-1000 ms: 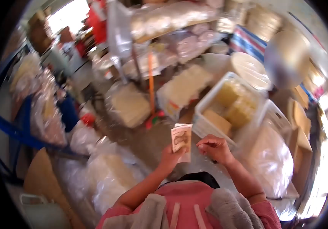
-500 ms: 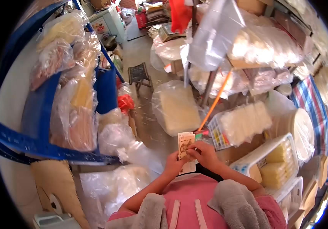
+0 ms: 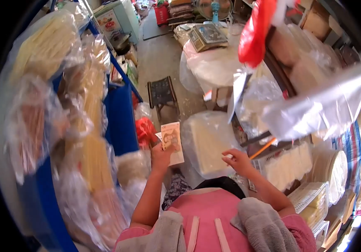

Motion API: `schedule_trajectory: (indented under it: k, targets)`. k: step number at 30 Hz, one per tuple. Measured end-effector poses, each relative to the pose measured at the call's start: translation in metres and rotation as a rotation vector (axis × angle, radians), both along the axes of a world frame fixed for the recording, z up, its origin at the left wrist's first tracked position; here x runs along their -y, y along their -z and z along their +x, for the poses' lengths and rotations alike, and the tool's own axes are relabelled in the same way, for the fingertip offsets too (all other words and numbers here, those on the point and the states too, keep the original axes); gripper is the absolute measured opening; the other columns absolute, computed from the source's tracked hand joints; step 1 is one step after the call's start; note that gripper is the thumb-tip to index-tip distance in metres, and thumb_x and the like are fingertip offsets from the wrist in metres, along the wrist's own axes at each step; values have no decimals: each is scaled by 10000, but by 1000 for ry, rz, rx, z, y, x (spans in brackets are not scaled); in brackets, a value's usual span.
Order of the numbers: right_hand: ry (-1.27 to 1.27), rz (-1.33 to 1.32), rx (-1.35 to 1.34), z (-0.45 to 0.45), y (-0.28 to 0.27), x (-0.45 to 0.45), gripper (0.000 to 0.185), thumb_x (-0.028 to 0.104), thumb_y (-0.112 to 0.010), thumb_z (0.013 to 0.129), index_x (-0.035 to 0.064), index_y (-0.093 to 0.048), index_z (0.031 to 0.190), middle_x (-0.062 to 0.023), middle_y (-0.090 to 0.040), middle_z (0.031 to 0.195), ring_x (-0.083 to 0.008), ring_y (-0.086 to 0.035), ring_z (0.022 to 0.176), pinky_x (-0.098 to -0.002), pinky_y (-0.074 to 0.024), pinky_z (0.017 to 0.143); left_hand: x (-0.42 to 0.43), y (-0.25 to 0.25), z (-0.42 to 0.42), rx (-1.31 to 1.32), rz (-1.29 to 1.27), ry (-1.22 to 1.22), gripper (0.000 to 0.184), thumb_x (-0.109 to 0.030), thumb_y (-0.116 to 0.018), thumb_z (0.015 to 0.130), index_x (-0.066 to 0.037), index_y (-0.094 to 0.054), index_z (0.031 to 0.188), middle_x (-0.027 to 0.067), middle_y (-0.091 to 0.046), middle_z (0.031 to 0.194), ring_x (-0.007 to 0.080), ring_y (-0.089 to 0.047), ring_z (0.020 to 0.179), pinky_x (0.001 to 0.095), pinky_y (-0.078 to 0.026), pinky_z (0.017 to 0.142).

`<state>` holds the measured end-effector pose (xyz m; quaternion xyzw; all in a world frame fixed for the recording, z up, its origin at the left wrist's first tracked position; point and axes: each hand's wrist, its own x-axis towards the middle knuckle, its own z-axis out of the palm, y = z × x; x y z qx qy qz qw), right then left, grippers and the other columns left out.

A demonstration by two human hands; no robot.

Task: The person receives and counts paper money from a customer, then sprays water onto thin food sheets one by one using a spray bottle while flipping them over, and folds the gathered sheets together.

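My left hand is closed on banknotes, held upright in front of me. The front note carries a printed portrait, and a corner of another paper pokes out on its left. Apart from the notes, my right hand hovers to the right with loosely curled fingers and a gap at the thumb. A small pale spot shows at its fingertips, too small to make out. Below and between the hands lies a plastic-wrapped pale bundle on the floor.
Blue shelving with bagged dry goods lines the left. A dark folding stool stands ahead in the aisle. Beyond are a scale and a fan. A red bag hangs right of centre; white crates stand at right.
My hands have come apart: the left moved left with the banknotes, the right moved right, off them. My view has shifted forward along the aisle.
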<state>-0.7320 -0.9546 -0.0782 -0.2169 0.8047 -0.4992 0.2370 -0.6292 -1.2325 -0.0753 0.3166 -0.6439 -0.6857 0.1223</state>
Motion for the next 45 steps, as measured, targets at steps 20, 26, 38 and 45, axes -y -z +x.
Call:
schedule_trajectory:
  k: [20, 26, 38, 45]
  targets:
    - [496, 371, 497, -119, 202, 29, 257, 150, -656, 729, 8, -648, 944, -74, -655, 783, -143, -626, 668, -281, -508, 594, 291, 8, -438, -154, 479, 164, 154, -3, -606, 776, -20, -580, 927, 42, -614, 840, 155, -605, 725, 306, -505, 654]
    - [723, 241, 602, -183, 200, 71, 234, 143, -642, 743, 0, -647, 927, -80, -659, 782, -137, -625, 644, -275, -504, 575, 365, 41, -585, -122, 531, 251, 196, 12, -555, 793, -12, -539, 986, 66, -607, 897, 218, -622, 768, 347, -523, 681]
    - [1051, 360, 774, -408, 183, 227, 226, 156, -635, 748, 7, -652, 916, -82, -662, 786, -133, -628, 637, -274, -506, 582, 453, 149, -1039, 35, 230, 157, 195, -14, -609, 746, -11, -576, 939, 72, -614, 826, 185, -618, 671, 343, -520, 568]
    - [1218, 329, 861, -502, 152, 302, 225, 162, -634, 748, 10, -654, 913, -83, -664, 786, -133, -629, 635, -274, -507, 586, 470, 216, -1235, 72, 339, 189, 140, -51, -625, 685, -18, -591, 816, 68, -578, 722, 190, -570, 577, 343, -461, 495]
